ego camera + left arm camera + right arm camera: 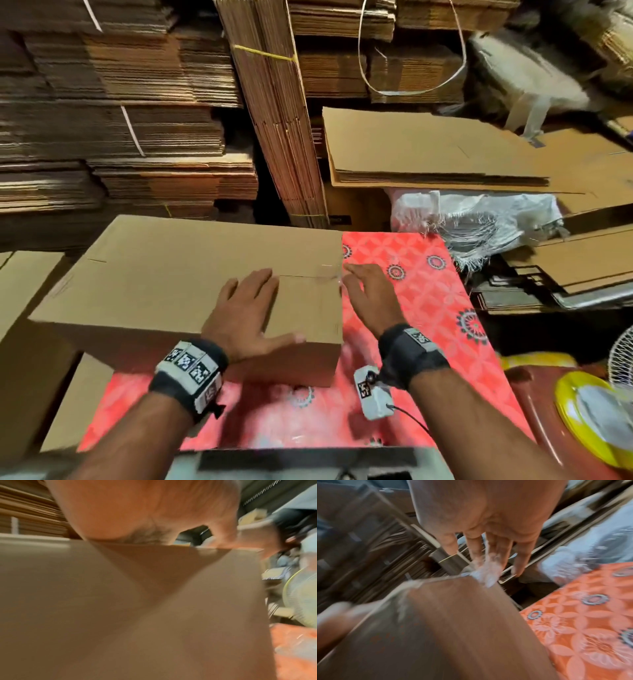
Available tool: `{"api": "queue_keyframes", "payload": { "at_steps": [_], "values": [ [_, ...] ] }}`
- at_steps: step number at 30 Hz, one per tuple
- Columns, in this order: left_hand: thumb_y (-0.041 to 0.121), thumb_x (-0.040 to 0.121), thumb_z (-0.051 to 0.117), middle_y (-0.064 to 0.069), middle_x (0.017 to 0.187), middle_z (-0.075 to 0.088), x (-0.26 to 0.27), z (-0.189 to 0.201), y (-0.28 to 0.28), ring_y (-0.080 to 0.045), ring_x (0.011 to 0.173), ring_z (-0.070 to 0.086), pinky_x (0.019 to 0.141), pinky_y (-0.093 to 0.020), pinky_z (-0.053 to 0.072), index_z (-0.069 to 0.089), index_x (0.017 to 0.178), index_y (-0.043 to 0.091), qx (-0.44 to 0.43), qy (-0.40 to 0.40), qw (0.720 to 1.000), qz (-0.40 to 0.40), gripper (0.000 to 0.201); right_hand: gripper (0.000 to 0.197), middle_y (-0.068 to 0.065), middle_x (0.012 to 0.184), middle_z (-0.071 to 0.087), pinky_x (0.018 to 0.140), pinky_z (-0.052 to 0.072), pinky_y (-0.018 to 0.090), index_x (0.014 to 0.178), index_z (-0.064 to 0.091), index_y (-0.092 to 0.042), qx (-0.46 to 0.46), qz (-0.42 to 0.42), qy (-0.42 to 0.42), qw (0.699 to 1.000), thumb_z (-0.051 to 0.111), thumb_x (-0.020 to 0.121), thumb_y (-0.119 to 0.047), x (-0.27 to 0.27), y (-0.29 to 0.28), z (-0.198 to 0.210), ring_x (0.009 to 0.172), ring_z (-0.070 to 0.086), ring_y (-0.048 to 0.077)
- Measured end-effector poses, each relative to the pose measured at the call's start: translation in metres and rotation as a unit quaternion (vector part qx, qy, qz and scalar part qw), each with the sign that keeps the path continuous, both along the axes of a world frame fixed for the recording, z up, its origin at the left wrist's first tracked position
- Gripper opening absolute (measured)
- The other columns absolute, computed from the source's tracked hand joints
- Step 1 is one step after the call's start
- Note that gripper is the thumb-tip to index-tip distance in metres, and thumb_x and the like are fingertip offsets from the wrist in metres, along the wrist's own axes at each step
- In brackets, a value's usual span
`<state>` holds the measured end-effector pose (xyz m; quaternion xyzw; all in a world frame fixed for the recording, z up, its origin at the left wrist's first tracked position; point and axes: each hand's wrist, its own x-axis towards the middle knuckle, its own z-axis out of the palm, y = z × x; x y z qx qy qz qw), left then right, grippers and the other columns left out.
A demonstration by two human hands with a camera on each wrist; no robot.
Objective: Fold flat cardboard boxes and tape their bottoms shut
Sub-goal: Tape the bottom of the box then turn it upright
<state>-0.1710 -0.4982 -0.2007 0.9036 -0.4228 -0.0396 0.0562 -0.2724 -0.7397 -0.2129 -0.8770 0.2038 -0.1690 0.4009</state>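
Note:
A brown cardboard box (164, 274) stands folded on the orange patterned table (428, 301), flaps closed on top along a centre seam. My left hand (246, 308) lies flat on the box top near its right end, fingers straight, thumb over the near edge. My right hand (370, 294) is at the box's right edge with straight fingers. In the right wrist view its fingertips (477, 555) touch a crumpled end of clear tape (485, 573) at the box corner (453, 628). The left wrist view is blurred and shows the palm (137, 507) on the box (120, 615).
Tall stacks of flat cardboard (120, 120) fill the back. More flat boxes (428, 147) and a white sack (479, 219) lie at the right. Assembled boxes (27, 308) stand at the left. A fan (621, 359) and a yellow-rimmed round thing (582, 411) sit at the lower right.

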Motion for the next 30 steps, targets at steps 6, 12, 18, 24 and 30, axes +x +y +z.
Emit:
{"api": "queue_keyframes", "payload": {
  "at_steps": [6, 12, 18, 24, 30],
  "values": [
    [0.095, 0.057, 0.035, -0.012, 0.168, 0.017, -0.065, -0.010, -0.072, -0.024, 0.155, 0.014, 0.126, -0.043, 0.009, 0.014, 0.159, 0.004, -0.036, 0.014, 0.994, 0.098, 0.138, 0.077, 0.006, 0.137, 0.056, 0.103, 0.041, 0.053, 0.158, 0.022, -0.031, -0.204, -0.023, 0.077, 0.976, 0.056, 0.090, -0.041, 0.012, 0.018, 0.004, 0.141, 0.036, 0.033],
    [0.107, 0.054, 0.039, -0.007, 0.162, 0.031, -0.043, -0.007, -0.066, -0.022, 0.150, 0.026, 0.122, -0.047, 0.024, 0.026, 0.155, 0.011, -0.021, 0.016, 0.998, 0.065, 0.141, 0.046, 0.015, 0.147, 0.049, 0.108, 0.038, 0.054, 0.136, 0.054, -0.022, -0.321, 0.006, 0.125, 0.939, 0.046, 0.099, -0.048, 0.027, 0.016, -0.001, 0.144, 0.033, 0.036],
    [0.106, 0.054, 0.038, 0.002, 0.170, 0.008, -0.043, -0.006, -0.054, -0.013, 0.156, 0.004, 0.127, -0.044, 0.002, 0.007, 0.162, 0.016, 0.013, 0.025, 0.999, 0.046, 0.144, 0.021, 0.014, 0.101, 0.069, 0.075, 0.053, 0.043, 0.111, 0.059, -0.015, -0.289, 0.016, 0.097, 0.952, 0.054, 0.101, -0.033, 0.039, 0.002, 0.011, 0.096, 0.065, 0.038],
    [0.109, 0.055, 0.030, 0.010, 0.170, 0.001, -0.042, -0.014, -0.051, -0.008, 0.155, 0.000, 0.126, -0.046, 0.000, 0.003, 0.163, 0.023, 0.035, 0.004, 0.998, 0.052, 0.141, 0.013, 0.013, 0.104, 0.071, 0.081, 0.053, 0.038, 0.092, 0.062, -0.018, 0.115, -0.176, 0.038, 0.977, 0.051, 0.098, -0.014, 0.000, -0.070, -0.008, 0.095, 0.065, 0.035],
    [0.111, 0.050, 0.014, 0.007, 0.170, 0.001, -0.043, -0.011, -0.069, -0.012, 0.156, -0.001, 0.126, -0.048, 0.000, 0.005, 0.163, 0.023, 0.046, 0.000, 0.998, 0.044, 0.144, 0.031, 0.008, 0.116, 0.068, 0.086, 0.061, 0.040, 0.108, 0.067, -0.022, 0.488, -0.188, -0.078, 0.849, 0.048, 0.098, 0.000, -0.056, -0.132, -0.028, 0.101, 0.068, 0.026]
  ]
}}
